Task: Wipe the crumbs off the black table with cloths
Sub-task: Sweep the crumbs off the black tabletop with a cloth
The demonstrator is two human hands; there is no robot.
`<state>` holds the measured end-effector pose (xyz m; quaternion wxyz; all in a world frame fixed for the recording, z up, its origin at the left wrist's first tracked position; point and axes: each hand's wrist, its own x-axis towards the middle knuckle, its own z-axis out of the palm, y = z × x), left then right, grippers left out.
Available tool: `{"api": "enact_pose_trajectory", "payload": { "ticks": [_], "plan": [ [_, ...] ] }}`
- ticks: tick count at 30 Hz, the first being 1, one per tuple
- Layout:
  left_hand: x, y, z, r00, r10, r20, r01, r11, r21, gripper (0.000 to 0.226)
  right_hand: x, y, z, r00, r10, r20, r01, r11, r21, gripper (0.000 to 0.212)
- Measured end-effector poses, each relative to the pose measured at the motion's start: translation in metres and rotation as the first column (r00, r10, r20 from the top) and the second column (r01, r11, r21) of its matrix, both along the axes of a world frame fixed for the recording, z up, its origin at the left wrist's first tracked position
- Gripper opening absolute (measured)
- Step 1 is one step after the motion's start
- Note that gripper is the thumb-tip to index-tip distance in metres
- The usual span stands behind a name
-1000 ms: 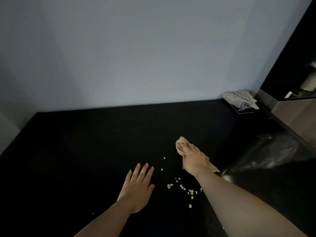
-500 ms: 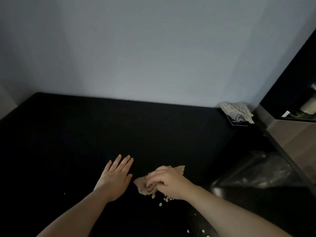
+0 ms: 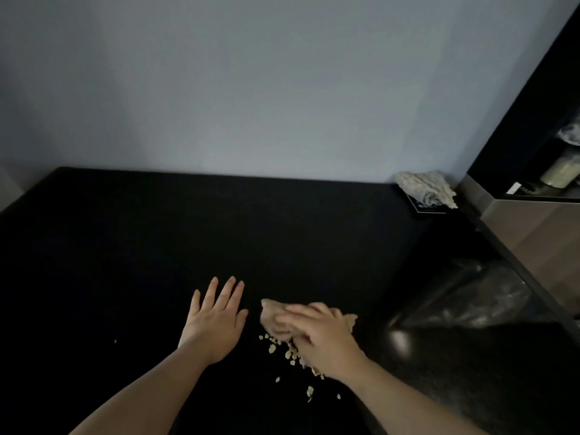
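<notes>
gripping beige cloth (image 3: 271, 319) in right hand (image 3: 326, 340), crumbs (image 3: 289, 355) beside it, left hand (image 3: 216, 321) flat (released) on table (image 3: 157, 246)

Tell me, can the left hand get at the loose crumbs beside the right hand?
Probably yes. The left hand lies flat, holding nothing, and the crumbs lie on bare table to its right. Only those under the right hand and its cloth look covered.

Pretty dim black table (image 3: 125, 246). Got a tan cloth (image 3: 269, 313) lying on it, crumbs (image 3: 290, 356) scattered just in front of that, left hand (image 3: 216, 321) flat just left of it, crumpled cloth (image 3: 423, 186) on a dark card (image 3: 422, 209) way off behind-right.
</notes>
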<state>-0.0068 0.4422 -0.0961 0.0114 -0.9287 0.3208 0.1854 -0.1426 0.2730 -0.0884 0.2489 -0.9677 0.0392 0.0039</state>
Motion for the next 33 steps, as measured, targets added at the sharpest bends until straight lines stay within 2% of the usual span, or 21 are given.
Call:
{"api": "enact_pose_trajectory", "payload": {
  "ticks": [2,3,4,6,7,9,11,13,14,15,16,17,18,20,22,25,27,28,30,31,33],
  "plan": [
    [-0.008,0.000,-0.001,1.000,-0.018,0.014,0.018,1.000,-0.003,0.057,0.002,-0.024,-0.005,0.963,-0.246,0.113,0.246,0.969,0.013,0.046],
    [-0.012,0.001,-0.001,1.000,-0.025,0.013,0.025,1.000,-0.003,0.057,0.000,-0.039,-0.004,0.896,-0.418,0.147,0.425,0.905,-0.014,0.044],
    [-0.016,0.002,-0.001,1.000,-0.028,0.010,0.028,1.000,-0.002,0.057,-0.005,-0.050,-0.004,0.822,-0.551,0.144,0.565,0.819,-0.095,0.043],
    [-0.020,0.004,-0.001,0.999,-0.035,0.009,0.035,0.999,-0.006,0.057,-0.016,-0.054,-0.008,0.733,-0.677,0.064,0.670,0.704,-0.236,0.046],
    [-0.022,0.005,-0.001,0.999,-0.042,0.017,0.042,0.999,-0.009,0.058,-0.019,-0.044,-0.009,0.716,-0.696,0.044,0.684,0.688,-0.245,0.047],
    [-0.025,0.008,-0.001,0.998,-0.056,0.017,0.056,0.998,-0.021,0.057,-0.022,-0.009,-0.010,0.765,-0.634,0.112,0.641,0.735,-0.220,0.045],
    [-0.029,0.012,-0.002,0.998,-0.068,0.009,0.068,0.997,-0.033,0.057,-0.023,0.028,-0.016,0.874,-0.452,0.180,0.483,0.850,-0.212,0.044],
    [-0.036,0.015,-0.003,0.997,-0.080,0.012,0.081,0.996,-0.039,0.057,-0.020,0.040,-0.012,0.947,-0.291,0.135,0.308,0.942,-0.136,0.042],
    [-0.039,0.018,-0.003,0.996,-0.091,0.017,0.092,0.995,-0.042,0.057,-0.020,0.036,-0.006,0.950,-0.274,0.150,0.290,0.952,-0.097,0.039],
    [-0.042,0.020,-0.003,0.995,-0.102,0.019,0.103,0.994,-0.044,0.057,-0.023,0.028,-0.004,0.921,-0.319,0.224,0.344,0.936,-0.080,0.036],
    [-0.045,0.023,-0.003,0.994,-0.110,0.021,0.111,0.993,-0.047,0.057,-0.029,0.015,-0.005,0.855,-0.414,0.313,0.460,0.884,-0.086,0.035],
    [-0.047,0.026,-0.004,0.993,-0.112,0.027,0.114,0.992,-0.052,0.057,-0.040,0.000,-0.005,0.778,-0.544,0.316,0.596,0.797,-0.096,0.036],
    [-0.050,0.027,-0.004,0.993,-0.111,0.035,0.113,0.992,-0.057,0.057,-0.055,-0.016,-0.006,0.704,-0.664,0.252,0.703,0.702,-0.116,0.038],
    [-0.053,0.029,-0.005,0.993,-0.107,0.046,0.109,0.992,-0.064,0.057,-0.090,-0.037,-0.012,0.582,-0.805,0.112,0.807,0.555,-0.205,0.044],
    [-0.055,0.029,-0.006,0.994,-0.099,0.046,0.102,0.992,-0.068,0.057,-0.106,-0.029,-0.015,0.529,-0.844,0.085,0.838,0.504,-0.208,0.047],
    [-0.055,0.029,-0.005,0.995,-0.099,0.033,0.101,0.992,-0.070,0.057,-0.087,0.022,-0.018,0.653,-0.746,0.132,0.756,0.629,-0.182,0.048],
    [-0.056,0.030,-0.004,0.994,-0.106,0.021,0.107,0.992,-0.072,0.058,-0.073,0.062,-0.019,0.749,-0.614,0.249,0.654,0.745,-0.132,0.053],
    [-0.056,0.031,-0.004,0.994,-0.110,0.017,0.111,0.991,-0.075,0.058,-0.067,0.075,-0.016,0.812,-0.526,0.253,0.567,0.814,-0.125,0.051],
    [-0.057,0.032,-0.003,0.993,-0.114,0.010,0.115,0.989,-0.089,0.058,-0.060,0.075,-0.012,0.866,-0.441,0.236,0.465,0.884,-0.056,0.042],
    [-0.057,0.034,-0.003,0.993,-0.117,0.007,0.117,0.988,-0.096,0.058,-0.061,0.068,-0.009,0.859,-0.457,0.231,0.470,0.883,-0.001,0.039],
    [-0.057,0.036,-0.003,0.992,-0.123,0.008,0.123,0.987,-0.107,0.057,-0.074,0.042,-0.008,0.746,-0.561,0.359,0.610,0.792,-0.031,0.038]
  ]
}}
